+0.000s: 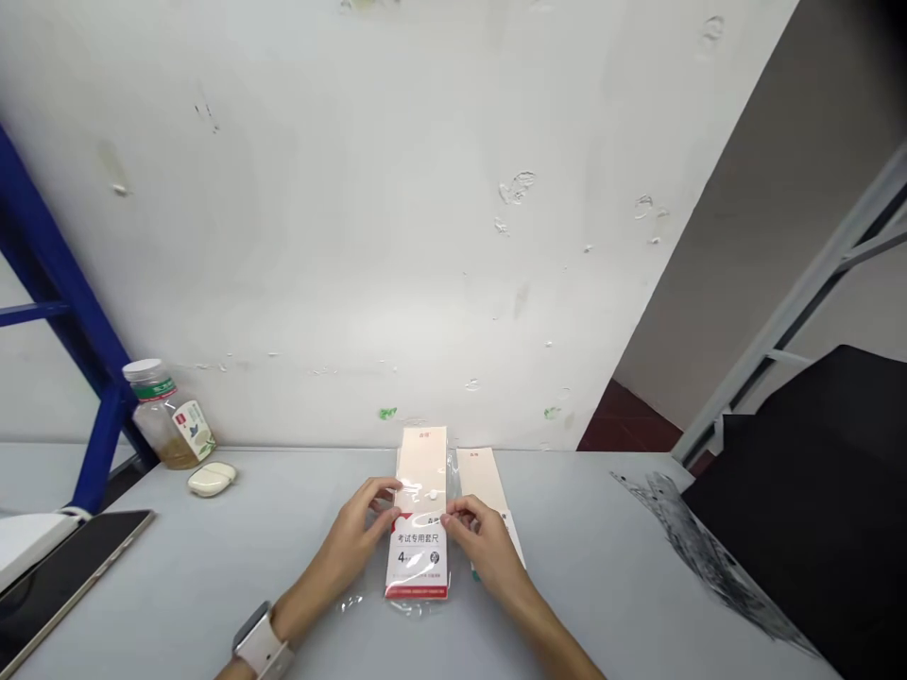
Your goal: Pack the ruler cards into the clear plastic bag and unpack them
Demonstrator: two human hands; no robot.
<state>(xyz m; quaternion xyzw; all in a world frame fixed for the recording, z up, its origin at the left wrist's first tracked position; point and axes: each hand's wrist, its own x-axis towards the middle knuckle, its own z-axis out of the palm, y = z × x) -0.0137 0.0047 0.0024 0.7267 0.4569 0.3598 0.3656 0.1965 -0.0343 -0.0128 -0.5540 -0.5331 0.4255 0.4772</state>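
Cream-and-white packets [419, 515] [483, 478], two, both hands [355, 531] [490, 548] holding one

I think I'm looking into a room where someone lives, like a home or a dorm, though I can't tell which. The white wall [340, 208] has chips and old marks on it. A plain grey surface [602, 548] is pushed up near it. I see a blue frame [42, 231] on one side, a pale frame [786, 302] on the other, and a bit of dark red floor [630, 416]. A clear jar [170, 416] and a flat dark device [63, 576] look like someone's own stuff.
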